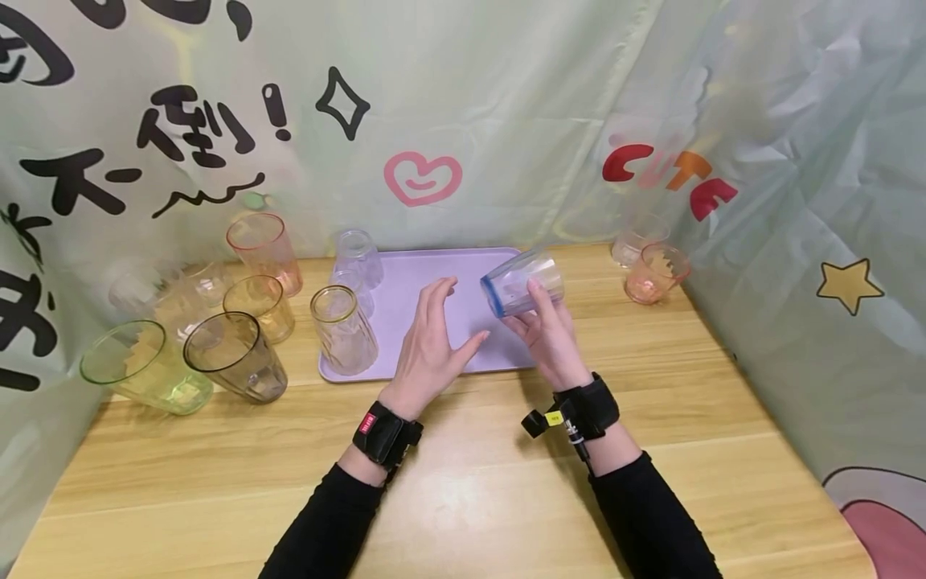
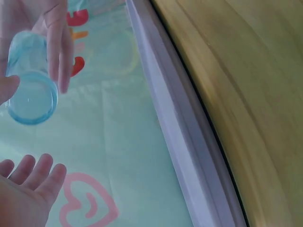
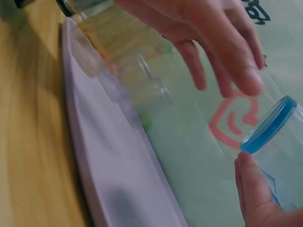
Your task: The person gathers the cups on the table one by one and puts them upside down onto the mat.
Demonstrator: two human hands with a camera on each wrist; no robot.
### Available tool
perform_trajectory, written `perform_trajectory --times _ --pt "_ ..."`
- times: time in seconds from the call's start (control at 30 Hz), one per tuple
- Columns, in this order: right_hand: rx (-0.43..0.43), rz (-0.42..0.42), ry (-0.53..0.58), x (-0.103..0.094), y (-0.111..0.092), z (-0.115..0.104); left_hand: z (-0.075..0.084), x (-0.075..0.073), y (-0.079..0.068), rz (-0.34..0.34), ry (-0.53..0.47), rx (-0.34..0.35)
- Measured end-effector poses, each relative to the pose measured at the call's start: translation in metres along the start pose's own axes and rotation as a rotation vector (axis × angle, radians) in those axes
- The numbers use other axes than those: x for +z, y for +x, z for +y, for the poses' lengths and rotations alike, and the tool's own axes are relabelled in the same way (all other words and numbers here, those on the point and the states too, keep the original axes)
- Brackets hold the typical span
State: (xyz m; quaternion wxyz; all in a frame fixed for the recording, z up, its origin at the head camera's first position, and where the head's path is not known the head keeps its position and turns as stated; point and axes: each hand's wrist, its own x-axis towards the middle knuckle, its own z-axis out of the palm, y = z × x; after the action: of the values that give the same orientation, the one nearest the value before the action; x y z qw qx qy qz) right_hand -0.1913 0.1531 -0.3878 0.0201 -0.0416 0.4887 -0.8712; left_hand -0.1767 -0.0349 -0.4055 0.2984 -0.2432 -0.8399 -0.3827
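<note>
Above the right part of the lilac tray [image 1: 415,269], my right hand [image 1: 547,342] grips a clear drinking glass [image 1: 522,283]. The glass lies tilted, its blue-tinted end pointing left toward my left hand [image 1: 432,342]. That left hand hovers over the tray with fingers apart and thumb out, touching nothing. In the left wrist view, the blue round end of the glass [image 2: 32,97] faces the camera. On the tray's left end stand a ribbed clear glass [image 1: 346,342] with a gold ring on top and two clear glasses, one of them at the back [image 1: 359,256].
Left of the tray stand several tumblers, including a green one [image 1: 148,374], a dark grey one [image 1: 239,362], an amber one [image 1: 260,310] and a tall pink one [image 1: 268,253]. At the back right are a short pink glass [image 1: 654,275] and a clear glass [image 1: 629,245]. A printed curtain hangs behind.
</note>
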Motion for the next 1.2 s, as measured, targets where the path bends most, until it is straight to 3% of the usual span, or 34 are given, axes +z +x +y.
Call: perform_trajectory --times 0.5,0.8,1.03,1.2 --pt "0.101 -0.180 -0.043 0.019 -0.013 0.022 0.004 -0.001 0.000 -0.005 -0.047 0.018" --pt "0.192 -0.237 -0.106 0.023 -0.016 0.028 0.006 -0.001 0.002 -0.001 -0.068 0.043" --pt "0.192 -0.254 -0.118 0.022 -0.016 0.028 0.005 0.000 0.002 0.003 -0.077 0.050" --pt "0.142 -0.233 -0.170 0.020 -0.012 0.026 0.003 -0.002 0.001 0.022 -0.077 0.049"
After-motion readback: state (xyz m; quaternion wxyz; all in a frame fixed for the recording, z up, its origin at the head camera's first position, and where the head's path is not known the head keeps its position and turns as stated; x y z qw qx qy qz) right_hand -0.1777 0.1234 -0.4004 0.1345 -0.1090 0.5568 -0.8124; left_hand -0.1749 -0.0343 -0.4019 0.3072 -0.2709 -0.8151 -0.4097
